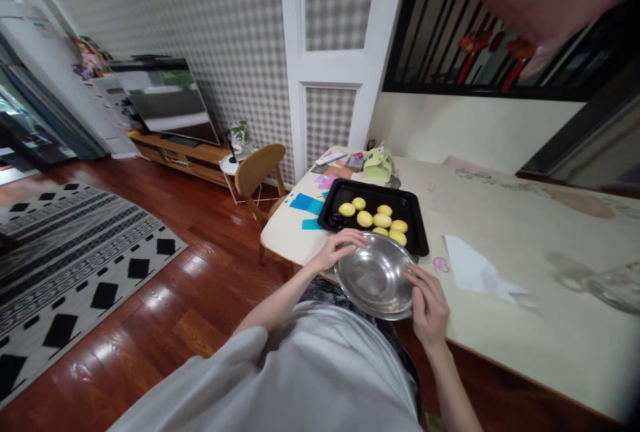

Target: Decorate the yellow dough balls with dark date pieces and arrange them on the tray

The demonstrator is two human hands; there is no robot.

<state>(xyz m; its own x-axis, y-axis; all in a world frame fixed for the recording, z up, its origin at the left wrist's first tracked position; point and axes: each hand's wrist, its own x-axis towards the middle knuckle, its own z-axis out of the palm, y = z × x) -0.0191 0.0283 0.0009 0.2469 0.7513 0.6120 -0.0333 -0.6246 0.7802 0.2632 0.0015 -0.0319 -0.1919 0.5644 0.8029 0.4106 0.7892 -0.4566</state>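
Note:
A shiny metal bowl is held between my hands at the table's front edge, tilted toward me, with nothing inside. My left hand grips its left rim, fingers over the edge. On the right rim my right hand is closed, fingers reaching inside and thumb outside. Just beyond the bowl, a black baking tray lies on the table with several yellow lemons in it. The bowl's far rim overlaps the tray's near edge and hides part of it.
The white table carries a white paper sheet, a glass vessel at right and a green item behind the tray. Blue paper strips lie left of the tray. A wooden chair stands at the table's left end.

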